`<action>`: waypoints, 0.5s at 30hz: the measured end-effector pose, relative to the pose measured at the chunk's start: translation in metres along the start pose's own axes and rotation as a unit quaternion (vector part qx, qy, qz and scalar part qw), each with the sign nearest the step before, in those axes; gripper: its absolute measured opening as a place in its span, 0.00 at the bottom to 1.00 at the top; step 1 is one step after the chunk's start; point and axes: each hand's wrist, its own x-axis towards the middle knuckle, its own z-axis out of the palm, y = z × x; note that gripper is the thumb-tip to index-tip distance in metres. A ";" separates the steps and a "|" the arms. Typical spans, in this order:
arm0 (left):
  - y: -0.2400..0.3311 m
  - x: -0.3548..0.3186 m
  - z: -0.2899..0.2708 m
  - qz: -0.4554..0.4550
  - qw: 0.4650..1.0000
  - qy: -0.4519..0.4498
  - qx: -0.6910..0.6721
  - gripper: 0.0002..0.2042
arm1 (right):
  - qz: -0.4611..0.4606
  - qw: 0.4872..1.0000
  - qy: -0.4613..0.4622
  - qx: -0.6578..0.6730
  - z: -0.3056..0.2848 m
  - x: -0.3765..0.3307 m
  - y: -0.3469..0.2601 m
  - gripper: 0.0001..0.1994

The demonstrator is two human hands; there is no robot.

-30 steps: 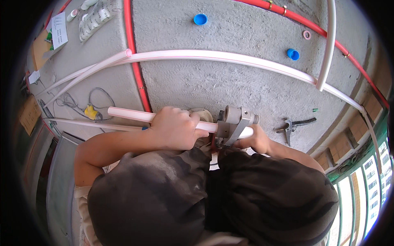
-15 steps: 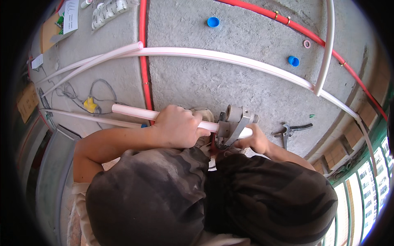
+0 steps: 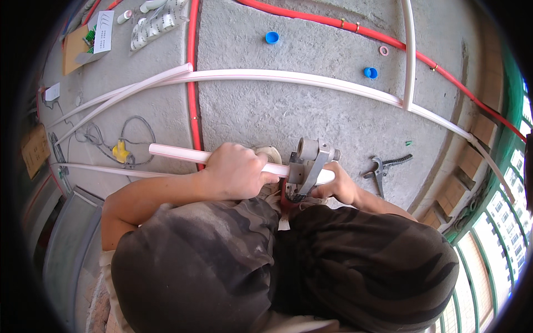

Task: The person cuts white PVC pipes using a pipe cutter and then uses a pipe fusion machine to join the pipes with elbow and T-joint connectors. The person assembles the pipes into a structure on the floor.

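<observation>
My left hand [image 3: 233, 171] is wrapped round a white plastic pipe [image 3: 176, 152] with red stripes, its free end pointing left. The pipe's right end meets a grey heating die on a pipe fusion welder [image 3: 317, 161], which stands between my knees and feet. On the welder's other side my right hand [image 3: 340, 187] grips a short white pipe fitting [image 3: 326, 176] against the opposite die. The fitting's shape is partly hidden by my fingers and the welder. Pipe and fitting lie roughly in one line.
Long white pipes [image 3: 288, 77] and red pipes [image 3: 193, 111] cross the concrete floor ahead. A pipe cutter [image 3: 379, 172] lies to the right. Blue caps [image 3: 271, 38], a yellow plug [image 3: 120, 151] with grey cable, an open carton [image 3: 75, 53] and a plastic bag [image 3: 158, 26] lie about.
My view has shifted slightly, so the floor things appear moved left. Both hands keep their hold, and pipe and fitting stay at the welder.
</observation>
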 end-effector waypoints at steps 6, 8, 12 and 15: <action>0.004 -0.004 0.001 0.001 1.000 0.015 0.010 0.26 | -0.034 0.999 -0.011 -0.036 0.000 -0.001 0.005 0.18; 0.005 -0.006 0.006 0.003 0.998 0.069 0.000 0.26 | -0.061 0.998 -0.006 -0.034 0.002 0.002 0.006 0.15; 0.006 -0.004 -0.001 -0.029 1.000 0.005 0.003 0.27 | -0.053 0.999 0.009 -0.003 -0.002 0.012 0.018 0.12; -0.001 -0.003 0.004 -0.037 0.999 0.013 -0.004 0.27 | -0.002 1.000 -0.015 -0.005 -0.004 0.012 0.006 0.11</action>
